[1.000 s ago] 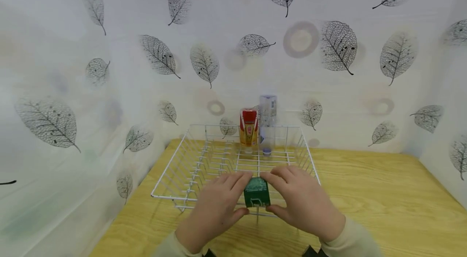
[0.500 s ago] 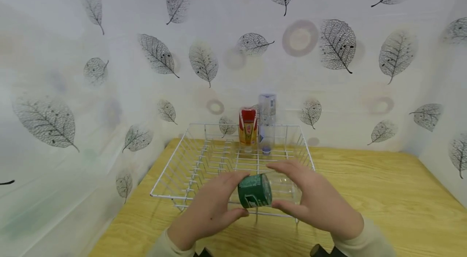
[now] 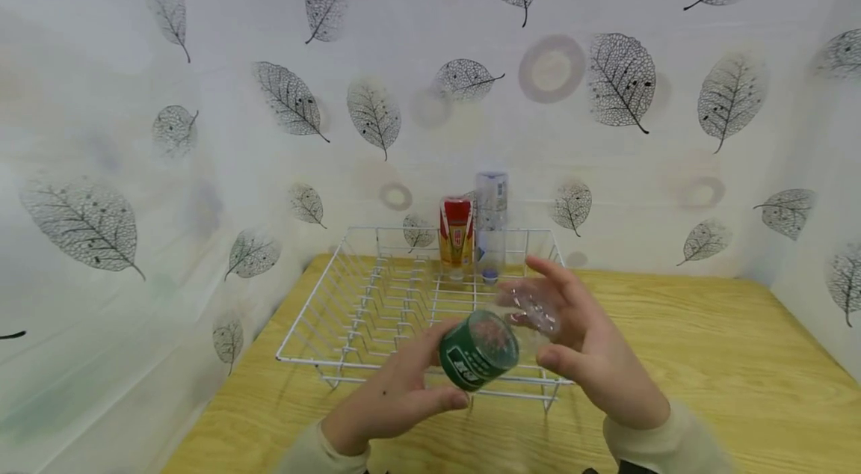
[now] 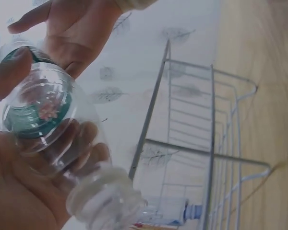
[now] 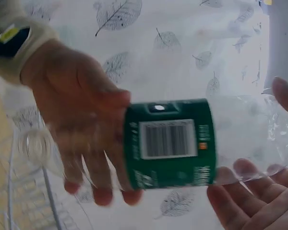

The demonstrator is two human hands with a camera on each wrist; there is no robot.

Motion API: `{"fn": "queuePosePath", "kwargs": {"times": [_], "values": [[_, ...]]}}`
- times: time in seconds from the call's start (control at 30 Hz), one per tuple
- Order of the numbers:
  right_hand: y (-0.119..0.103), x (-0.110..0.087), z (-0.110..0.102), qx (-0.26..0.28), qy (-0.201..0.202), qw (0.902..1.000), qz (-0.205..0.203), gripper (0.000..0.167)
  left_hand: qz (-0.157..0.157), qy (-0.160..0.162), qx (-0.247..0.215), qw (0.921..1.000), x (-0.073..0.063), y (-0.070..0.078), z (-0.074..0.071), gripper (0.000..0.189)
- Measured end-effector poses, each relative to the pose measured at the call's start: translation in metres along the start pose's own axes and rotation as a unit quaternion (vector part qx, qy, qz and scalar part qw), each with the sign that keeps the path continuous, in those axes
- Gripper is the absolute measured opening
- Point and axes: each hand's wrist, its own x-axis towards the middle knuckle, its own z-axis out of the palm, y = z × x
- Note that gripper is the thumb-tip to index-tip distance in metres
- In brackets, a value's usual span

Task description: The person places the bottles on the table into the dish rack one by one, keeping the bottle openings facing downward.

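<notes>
A clear plastic bottle with a green label [image 3: 479, 351] is held in the air in front of the wire rack. My left hand [image 3: 393, 393] holds it around the label and neck end; in the left wrist view its fingers curl behind the clear bottle [image 4: 43, 112], thumb across the near side. The neck points left and its mouth carries no cap in the right wrist view, where a barcode shows on the label [image 5: 168, 139]. My right hand [image 3: 599, 347] is spread around the base end, fingertips against or just behind the clear plastic, thumb standing away from it.
Behind the hands stands a white wire dish rack [image 3: 323, 363] on the wood-grain table [image 3: 673, 369]. At its back stand a bottle with a red and yellow label [image 3: 457, 235] and a clear bottle [image 3: 492, 227], both cap-down. A leaf-printed sheet [image 3: 417, 10] encloses the back and sides.
The bottle has turned and tilted, so its base end now points up and right. My right hand has slid off the label towards the base and opened; my left hand keeps hold.
</notes>
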Motion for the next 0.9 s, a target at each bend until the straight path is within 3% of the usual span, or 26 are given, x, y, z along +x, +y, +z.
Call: {"fn": "queuePosePath", "kwargs": {"times": [0.17, 0.3, 0.43, 0.7, 0.8, 0.9], "values": [[0.010, 0.002, 0.010, 0.124, -0.014, 0.9921, -0.017, 0.080, 0.019, -0.044, -0.126, 0.9909, 0.004, -0.005, 0.007, 0.067], [0.017, 0.002, 0.016, 0.152, -0.032, 0.9877, -0.020, 0.077, 0.027, -0.069, -0.135, 0.9880, 0.005, -0.007, 0.012, 0.070], [0.020, 0.002, 0.020, 0.152, -0.040, 0.9869, -0.034, 0.072, 0.005, -0.086, -0.126, 0.9883, 0.004, -0.007, 0.015, 0.071], [0.016, 0.001, 0.019, 0.128, -0.031, 0.9903, -0.044, 0.065, -0.001, -0.063, -0.050, 0.9967, 0.003, -0.004, 0.009, 0.069], [0.012, 0.002, 0.016, 0.110, -0.020, 0.9925, -0.050, 0.064, -0.010, -0.034, 0.010, 0.9993, 0.000, -0.001, 0.002, 0.068], [0.008, 0.002, 0.012, 0.093, 0.000, 0.9946, -0.047, 0.063, -0.028, 0.006, 0.073, 0.9970, -0.005, 0.001, -0.009, 0.067]]}}
